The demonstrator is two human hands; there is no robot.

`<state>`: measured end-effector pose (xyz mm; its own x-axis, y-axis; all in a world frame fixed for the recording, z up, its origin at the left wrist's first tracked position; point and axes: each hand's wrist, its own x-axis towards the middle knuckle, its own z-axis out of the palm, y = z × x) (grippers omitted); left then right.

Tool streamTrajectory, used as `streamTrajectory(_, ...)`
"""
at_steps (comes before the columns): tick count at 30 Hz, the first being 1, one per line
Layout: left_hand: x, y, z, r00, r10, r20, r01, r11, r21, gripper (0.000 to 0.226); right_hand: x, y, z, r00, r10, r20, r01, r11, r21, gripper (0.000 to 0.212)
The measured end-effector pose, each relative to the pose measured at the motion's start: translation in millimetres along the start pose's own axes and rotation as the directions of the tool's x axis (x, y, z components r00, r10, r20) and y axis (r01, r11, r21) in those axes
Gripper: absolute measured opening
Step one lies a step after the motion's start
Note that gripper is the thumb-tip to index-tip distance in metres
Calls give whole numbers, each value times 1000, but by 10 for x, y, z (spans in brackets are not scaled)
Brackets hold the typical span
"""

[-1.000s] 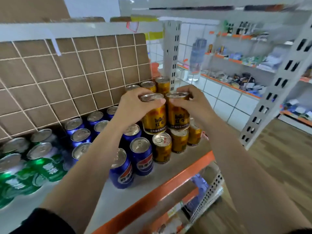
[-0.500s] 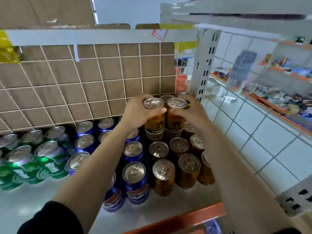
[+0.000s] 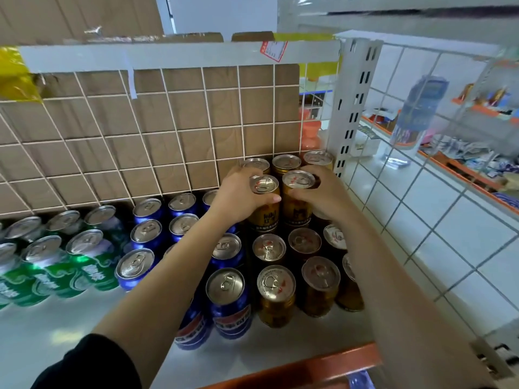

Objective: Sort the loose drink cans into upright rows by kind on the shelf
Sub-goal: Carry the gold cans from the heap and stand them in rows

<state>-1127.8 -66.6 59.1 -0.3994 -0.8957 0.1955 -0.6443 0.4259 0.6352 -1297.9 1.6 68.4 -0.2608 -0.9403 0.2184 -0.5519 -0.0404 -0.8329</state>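
- The left hand (image 3: 238,197) grips one gold can (image 3: 265,213) from the side, with its fingers (image 3: 244,171) curled round the back of the rim and the thumb across the front just under the lid.
- The right hand (image 3: 325,195) grips a second gold can (image 3: 297,209) the same way, fingers wrapped behind it and the thumb on the front.
- Both held cans are upright and touch side by side. They sit at the back right of the shelf (image 3: 56,341), just in front of the rearmost gold lids.
- Other cans hide their bases, so I cannot tell whether they rest on the shelf or hang just above it.
- More gold cans (image 3: 276,296) stand upright in rows nearer the front, on the right.
- Blue cans (image 3: 229,304) stand in rows just left of the gold ones, partly under the left forearm.
- Green cans (image 3: 84,262) fill the far left, next to the blue ones.
- A white wire grid (image 3: 168,141) backed by brown board closes the rear of the shelf.
- A slotted white upright post (image 3: 355,108) rises at the back right corner.
- An orange front edge (image 3: 323,360) runs along the shelf.
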Motion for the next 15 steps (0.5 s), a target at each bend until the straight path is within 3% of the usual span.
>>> streamTrajectory(6, 0, -4, 9, 997, -64, 47, 64, 998, 7, 85, -73, 25, -5, 1000, -16, -19, 15, 1000, -24, 41)
streamTrajectory(15, -122, 94, -40, 1000, -21, -8, 21, 1000, 2, 78, -86, 82, 49, 998, 51, -27, -52, 998, -42, 53)
